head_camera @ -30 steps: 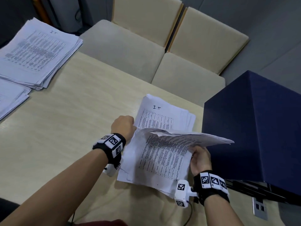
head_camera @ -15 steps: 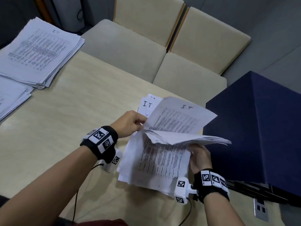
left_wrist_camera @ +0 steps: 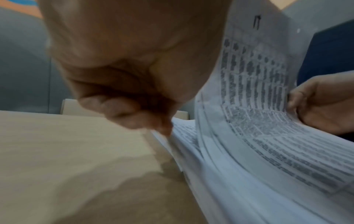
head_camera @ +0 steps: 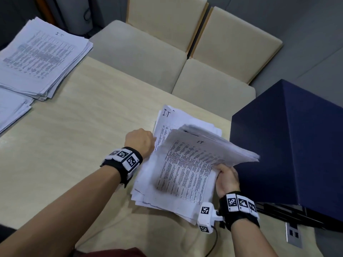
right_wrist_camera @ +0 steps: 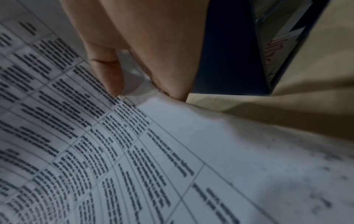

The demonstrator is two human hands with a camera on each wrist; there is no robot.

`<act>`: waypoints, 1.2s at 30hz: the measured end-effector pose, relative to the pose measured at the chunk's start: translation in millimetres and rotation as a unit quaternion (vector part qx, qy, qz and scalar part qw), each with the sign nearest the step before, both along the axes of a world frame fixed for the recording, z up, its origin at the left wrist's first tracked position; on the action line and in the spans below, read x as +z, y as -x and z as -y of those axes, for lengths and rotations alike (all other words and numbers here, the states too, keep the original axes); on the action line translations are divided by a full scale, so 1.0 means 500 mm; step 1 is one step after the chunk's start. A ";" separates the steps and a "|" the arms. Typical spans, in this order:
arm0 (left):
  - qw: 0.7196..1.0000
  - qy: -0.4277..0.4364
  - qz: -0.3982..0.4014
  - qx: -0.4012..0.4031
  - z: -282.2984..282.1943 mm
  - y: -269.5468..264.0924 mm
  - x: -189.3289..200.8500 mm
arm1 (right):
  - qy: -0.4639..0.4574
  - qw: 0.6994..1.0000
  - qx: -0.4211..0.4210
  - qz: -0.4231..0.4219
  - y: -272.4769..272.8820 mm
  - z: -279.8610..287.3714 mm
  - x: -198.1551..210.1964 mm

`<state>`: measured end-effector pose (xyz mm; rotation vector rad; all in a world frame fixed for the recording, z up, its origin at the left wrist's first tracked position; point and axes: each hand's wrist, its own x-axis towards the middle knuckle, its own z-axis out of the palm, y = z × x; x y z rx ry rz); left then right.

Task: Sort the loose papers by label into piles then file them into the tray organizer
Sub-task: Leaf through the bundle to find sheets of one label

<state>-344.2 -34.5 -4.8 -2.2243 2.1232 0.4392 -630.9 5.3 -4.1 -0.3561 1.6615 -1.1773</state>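
Observation:
A loose stack of printed papers (head_camera: 146,193) lies on the table by the dark blue box. My right hand (head_camera: 226,175) grips the right edge of a lifted sheaf (head_camera: 194,160), thumb on top, bending it up off the stack; the top page (right_wrist_camera: 95,151) is labelled "I.T". My left hand (head_camera: 141,141) is curled at the stack's left edge, and its fingertips (left_wrist_camera: 164,127) pinch the edge of a sheet (head_camera: 165,119), also marked "I.T", lying low toward the back. The black tray organizer (head_camera: 282,214) shows under the blue box.
Two sorted paper piles sit at the table's far left, one (head_camera: 40,56) labelled "I.T" and another (head_camera: 11,112) nearer me. The dark blue box (head_camera: 297,145) stands right of my hands. Beige chairs (head_camera: 148,52) line the far table edge. A socket plate (head_camera: 293,234) is at the right.
My left hand pulled one sheet out from under the lifted sheaf, raised it, and has now brought it down toward the back left. My right hand keeps the sheaf lifted.

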 end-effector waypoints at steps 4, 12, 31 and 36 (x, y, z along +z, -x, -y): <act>0.987 0.060 -0.130 -0.069 0.001 -0.021 0.000 | 0.009 0.998 0.011 0.058 0.000 -0.004 -0.008; 0.871 -0.041 -0.489 -0.010 -0.006 -0.018 -0.007 | -0.017 1.000 0.004 0.001 -0.008 -0.007 -0.009; 0.972 0.047 -0.203 -0.105 0.016 -0.014 0.020 | 0.001 0.998 0.033 0.053 0.011 -0.009 -0.023; 0.837 -0.076 -0.542 -0.014 0.003 -0.009 0.037 | 0.021 1.000 0.014 0.009 0.008 0.003 -0.031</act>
